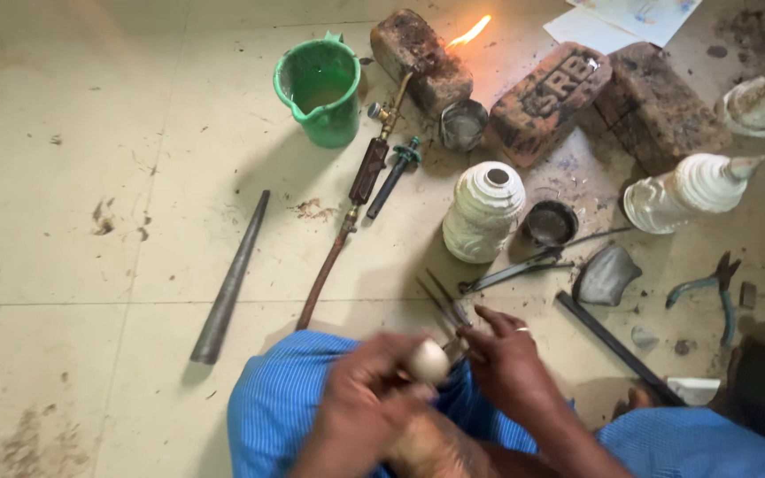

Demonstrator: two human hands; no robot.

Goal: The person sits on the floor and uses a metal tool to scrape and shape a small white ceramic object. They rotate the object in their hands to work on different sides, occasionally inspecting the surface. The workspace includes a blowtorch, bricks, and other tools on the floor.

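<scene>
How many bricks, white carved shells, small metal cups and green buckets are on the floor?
Bricks: 3
White carved shells: 3
Small metal cups: 2
Green bucket: 1
Total: 9

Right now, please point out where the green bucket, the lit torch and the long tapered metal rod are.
green bucket point(322, 111): head view, on its front wall.
lit torch point(371, 170): head view, on its dark handle.
tapered metal rod point(230, 283): head view, on the middle of its shaft.

A small, smooth, white rounded piece point(428, 361) sits low above the blue-clad lap. Thin dark metal tweezers point(445, 308) touch it, prongs angled up-left over the floor.
</scene>
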